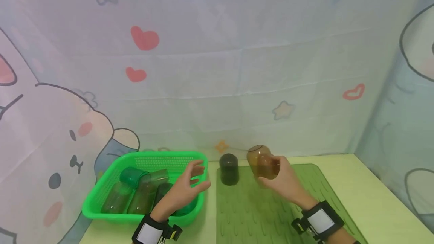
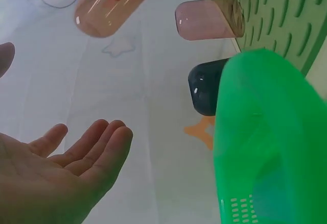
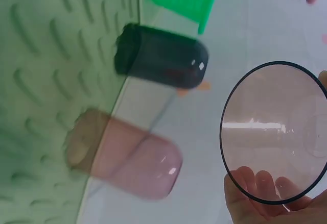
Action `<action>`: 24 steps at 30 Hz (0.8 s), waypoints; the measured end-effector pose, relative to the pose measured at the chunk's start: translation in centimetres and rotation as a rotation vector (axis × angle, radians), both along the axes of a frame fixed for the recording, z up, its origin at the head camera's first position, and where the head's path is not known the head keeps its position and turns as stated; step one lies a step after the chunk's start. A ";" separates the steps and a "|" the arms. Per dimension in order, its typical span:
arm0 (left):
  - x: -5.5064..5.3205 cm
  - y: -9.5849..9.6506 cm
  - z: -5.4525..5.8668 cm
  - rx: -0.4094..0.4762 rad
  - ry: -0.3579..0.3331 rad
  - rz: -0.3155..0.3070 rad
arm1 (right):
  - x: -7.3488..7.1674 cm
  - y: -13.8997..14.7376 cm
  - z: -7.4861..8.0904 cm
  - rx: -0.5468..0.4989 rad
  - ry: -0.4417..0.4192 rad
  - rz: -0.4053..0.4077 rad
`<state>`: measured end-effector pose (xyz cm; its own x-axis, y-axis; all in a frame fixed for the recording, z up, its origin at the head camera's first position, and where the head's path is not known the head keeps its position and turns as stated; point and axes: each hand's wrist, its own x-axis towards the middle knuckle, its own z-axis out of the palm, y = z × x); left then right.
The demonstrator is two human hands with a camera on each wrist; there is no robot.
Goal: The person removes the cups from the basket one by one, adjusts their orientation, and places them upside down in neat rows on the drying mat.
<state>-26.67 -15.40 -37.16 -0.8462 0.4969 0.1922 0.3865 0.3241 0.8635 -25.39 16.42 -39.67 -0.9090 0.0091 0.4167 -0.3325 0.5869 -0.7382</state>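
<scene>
My right hand [image 1: 285,183] grips a see-through amber tumbler [image 1: 255,158], tilted above the drying mat. The tumbler's round mouth shows large in the right wrist view. Behind it, a second brownish tumbler [image 2: 204,20] stands upside down on the mat and is mostly hidden in the head view. To its left is a dark, nearly black tumbler [image 1: 229,169], also bottom up. My left hand [image 1: 183,191] hovers over the right side of the green basket [image 1: 169,154], fingers spread and loosely bent, holding nothing.
Several tumblers lie in the basket: a teal one [image 1: 132,177], clear ones [image 1: 116,199] and a dark one partly behind my left hand. The green ridged mat [image 1: 244,214] lies right of the basket on a pale table [image 1: 383,199]. A printed curtain [image 1: 210,67] hangs behind.
</scene>
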 end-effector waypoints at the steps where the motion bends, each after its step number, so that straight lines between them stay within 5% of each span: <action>1: 0.1 -0.1 -0.1 -0.007 0.001 -0.001 | -0.1 0.6 -0.1 -0.006 -0.016 -0.013; 14: 1.2 -1.2 0.7 -0.081 0.028 -0.031 | -3.2 9.7 -3.5 0.026 -0.152 -0.194; 24: 2.1 -1.8 1.2 -0.372 0.159 -0.130 | -5.8 11.9 -6.5 -0.034 -0.275 -0.241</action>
<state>-24.59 -17.23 -36.00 -0.7466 0.6574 0.1024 0.5632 0.5427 0.6231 -31.20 28.37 -46.19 -0.9570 0.2462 0.1532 0.0256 0.5980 -0.8011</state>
